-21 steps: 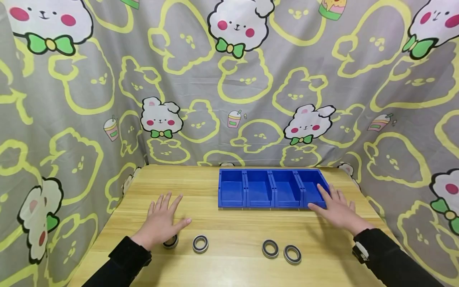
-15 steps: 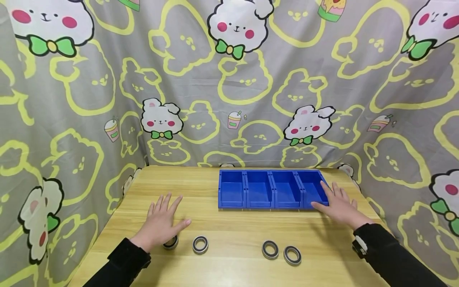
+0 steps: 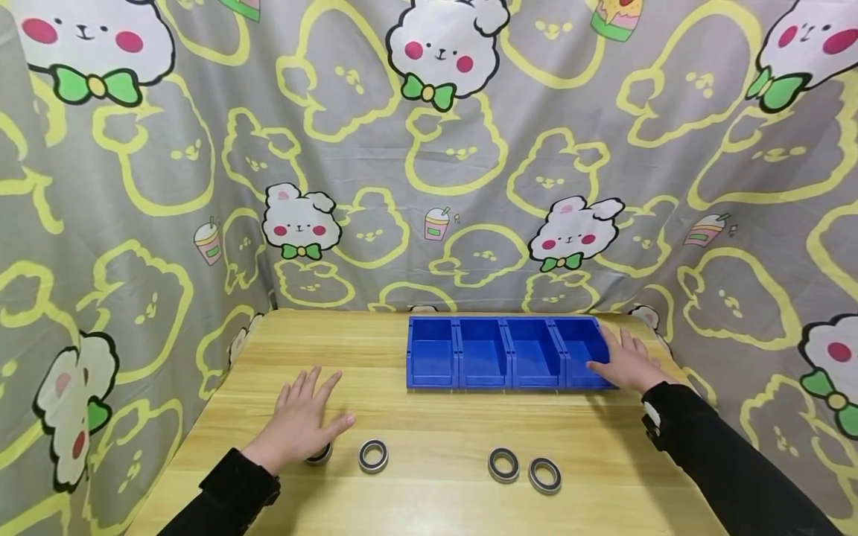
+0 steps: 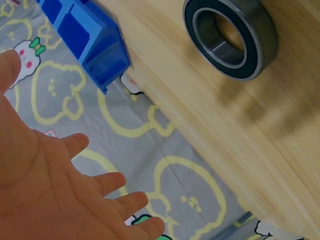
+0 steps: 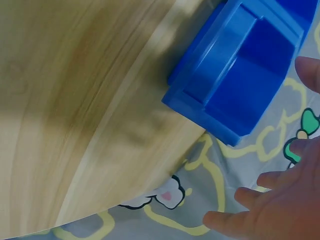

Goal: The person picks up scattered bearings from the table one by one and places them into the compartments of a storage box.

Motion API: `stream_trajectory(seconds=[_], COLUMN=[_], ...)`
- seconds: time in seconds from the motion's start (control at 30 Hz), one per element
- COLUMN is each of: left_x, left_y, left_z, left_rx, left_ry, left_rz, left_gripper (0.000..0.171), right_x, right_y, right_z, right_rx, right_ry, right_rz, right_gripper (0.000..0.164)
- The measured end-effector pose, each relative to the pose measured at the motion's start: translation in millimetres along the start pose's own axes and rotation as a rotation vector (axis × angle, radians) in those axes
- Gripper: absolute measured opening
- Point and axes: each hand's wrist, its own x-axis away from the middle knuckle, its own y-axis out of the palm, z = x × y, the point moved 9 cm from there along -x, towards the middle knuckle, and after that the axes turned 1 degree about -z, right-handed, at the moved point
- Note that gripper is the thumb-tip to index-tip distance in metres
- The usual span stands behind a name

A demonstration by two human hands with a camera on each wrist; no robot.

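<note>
My left hand (image 3: 298, 420) hovers with spread fingers over the left of the table and holds nothing. Partly hidden beneath it lies a ball bearing (image 3: 322, 455); a second bearing (image 3: 373, 470) is just to its right. Two more bearings, one (image 3: 492, 465) beside the other (image 3: 535, 476), lie further right. A row of blue storage bins (image 3: 433, 380) stands at the back. At its right end is my right hand (image 3: 628, 362), fingers extended and nothing in it. The right wrist view shows the end bin (image 5: 192, 92) apart from the fingers. One bearing (image 4: 266, 42) appears large in the left wrist view.
The wooden table (image 3: 429, 424) ends at a patterned grey curtain (image 3: 375, 171) that surrounds it on the back and both sides. The bins' open compartments face up and forward.
My right hand has shifted slightly away from me along the right end of the bins. The left hand stays almost still. Bearings and bins keep their places.
</note>
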Motion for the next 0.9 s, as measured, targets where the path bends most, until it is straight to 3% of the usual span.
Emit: stream_trajectory(seconds=[0.37,0.53,0.73,0.9], left_x=[0.8,1.9,4.8,9.4], left_y=[8.9,11.0,17.4,21.6], left_z=[-0.2,3.7,3.6,2.3], left_rx=[-0.005,0.027,0.030,0.039], left_ry=[0.012,0.025,0.004,0.004], left_rz=[-0.003,0.008,-0.026,-0.012], left_gripper=[0.084,0.084,0.085,0.081], right_x=[-32,-43,-56,-64], right_y=[5,9,17,20], right_z=[13,22,37,45], right_rx=[0.004,-0.020,-0.072,-0.099], right_ry=[0.069,0.106,0.163,0.173], right_rz=[0.034,0.023,-0.007,-0.016], right_gripper=[0.091,0.092,0.095,0.090])
